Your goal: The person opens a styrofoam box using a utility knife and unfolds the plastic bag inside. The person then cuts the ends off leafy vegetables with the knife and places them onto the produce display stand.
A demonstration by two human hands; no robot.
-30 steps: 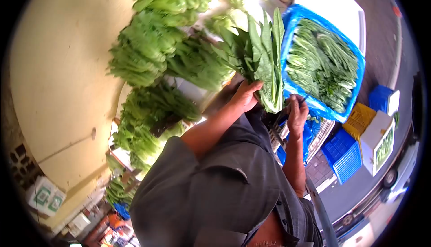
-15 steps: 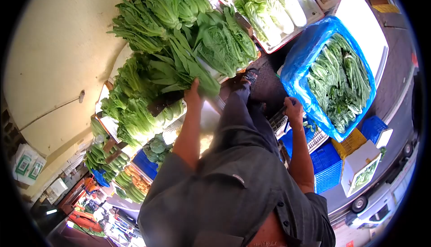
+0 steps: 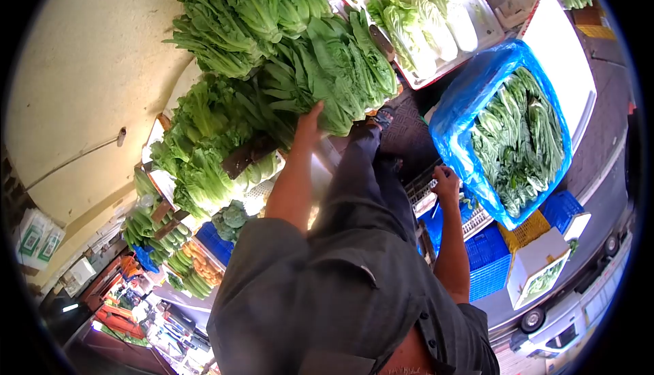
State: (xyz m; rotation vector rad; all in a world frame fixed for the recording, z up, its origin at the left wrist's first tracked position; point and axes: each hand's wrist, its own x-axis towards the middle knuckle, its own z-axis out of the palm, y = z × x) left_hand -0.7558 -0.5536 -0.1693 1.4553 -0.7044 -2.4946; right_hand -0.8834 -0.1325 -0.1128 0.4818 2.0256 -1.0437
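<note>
My left hand (image 3: 310,124) is closed on the stem end of a bunch of long-leaf lettuce (image 3: 289,89), which lies against more lettuce (image 3: 347,65) on the stall. Only the thumb side of this hand shows clearly; the leaves hide the rest. Below and left of it is a pile of paler lettuce (image 3: 194,150). My right hand (image 3: 446,183) is curled beside a blue plastic-lined box (image 3: 446,126) of leafy greens (image 3: 521,140). Something small and pale shows at its fingers, too small to name.
Napa cabbages (image 3: 432,27) lie on a white tray at the top. Blue crates (image 3: 488,266), a yellow crate (image 3: 524,232) and a white foam box (image 3: 538,269) stand right of my legs. A parked vehicle (image 3: 579,317) is at lower right. Broccoli (image 3: 233,220) sits left of my left arm.
My left hand has moved up and right with the lettuce bunch, which now lies flatter against the lettuce pile. My right hand stays near the box, its wrist slightly turned.
</note>
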